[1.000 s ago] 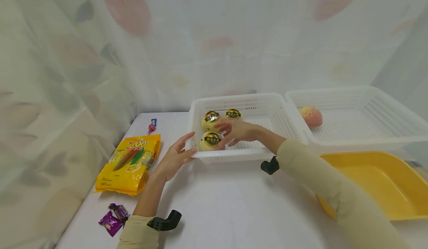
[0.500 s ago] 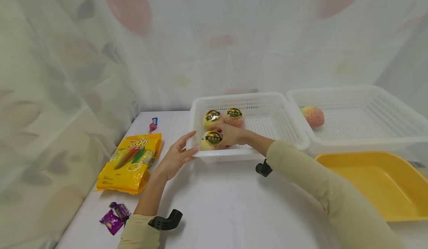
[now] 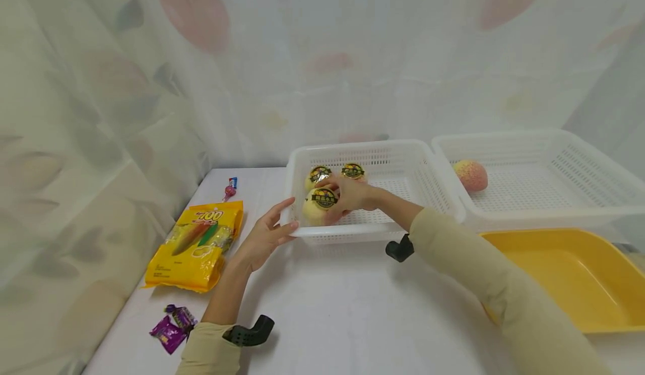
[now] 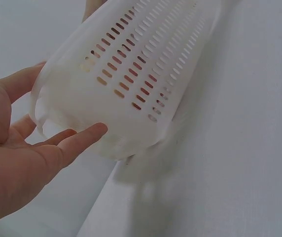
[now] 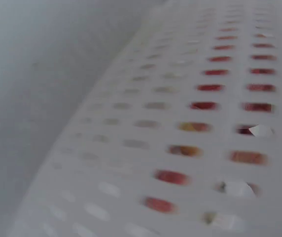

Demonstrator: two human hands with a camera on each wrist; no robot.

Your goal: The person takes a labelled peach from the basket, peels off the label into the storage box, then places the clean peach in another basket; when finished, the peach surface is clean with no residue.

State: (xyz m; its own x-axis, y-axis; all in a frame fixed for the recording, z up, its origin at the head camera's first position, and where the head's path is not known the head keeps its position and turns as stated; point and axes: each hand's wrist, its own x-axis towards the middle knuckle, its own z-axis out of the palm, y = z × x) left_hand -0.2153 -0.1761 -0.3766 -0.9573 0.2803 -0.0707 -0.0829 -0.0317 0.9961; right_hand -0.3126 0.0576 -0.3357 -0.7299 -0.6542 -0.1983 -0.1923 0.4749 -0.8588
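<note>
In the head view, a white plastic basket (image 3: 370, 230) holds three yellow-pink peaches with black labels at its left end. My right hand (image 3: 353, 193) reaches in over the front rim and grips the front peach (image 3: 314, 213), fingers over its top right side. Behind it sit a second peach (image 3: 311, 182) and a third peach (image 3: 354, 170), both partly covered by the hand. My left hand (image 3: 261, 243) holds the basket's front left corner between thumb and fingers. The left wrist view shows those fingers (image 4: 84, 140) along the slotted wall. Only the slotted basket wall (image 5: 131, 126) fills the right wrist view.
Right of it stands another white basket (image 3: 534, 215) with one peach (image 3: 471, 176). A yellow tray (image 3: 559, 263) lies in front of that. On the left are a yellow candy bag (image 3: 194, 246), purple-wrapped candies (image 3: 168, 334) and a lollipop (image 3: 229, 191).
My right hand has come down onto the front peach and closed round it. The peach's label has shifted slightly upward and tilted. My left hand stays at the basket corner.
</note>
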